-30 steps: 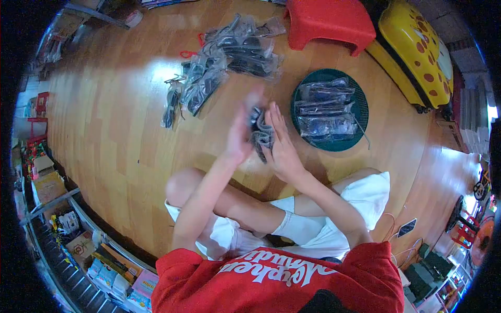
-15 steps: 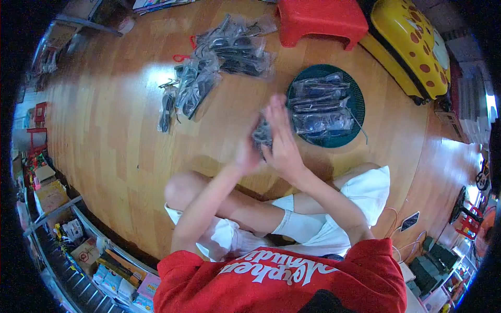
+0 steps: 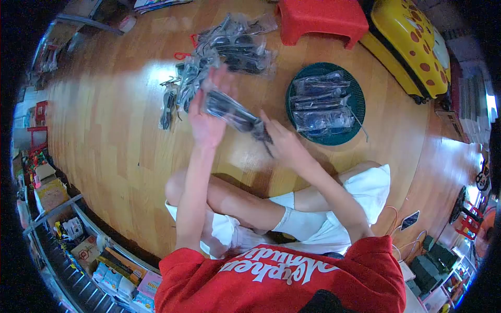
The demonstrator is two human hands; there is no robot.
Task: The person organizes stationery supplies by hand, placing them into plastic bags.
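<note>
A dark pair of glasses in clear plastic wrap (image 3: 232, 112) stretches between my hands above the floor. My left hand (image 3: 210, 107) is at its upper left end, fingers apart and blurred, with the package against the palm. At the lower right end, my right hand (image 3: 282, 136) has its fingers closed on the package. Several wrapped dark glasses (image 3: 242, 52) lie in a pile beyond my left hand, with one thin packet (image 3: 167, 109) at the pile's left. Right of my hands, a round green basket (image 3: 334, 140) holds several wrapped packages (image 3: 321, 119).
A red stool (image 3: 323, 21) and a yellow spotted suitcase (image 3: 409, 49) stand at the upper right. My crossed legs (image 3: 245, 203) are below my hands. A phone (image 3: 410, 220) with cables lies at the right. Shelves with boxes (image 3: 112, 276) line the lower left.
My hands were close together around the package; now they are apart and the package is stretched out between them. My left hand has moved up and left, and its fingers have spread.
</note>
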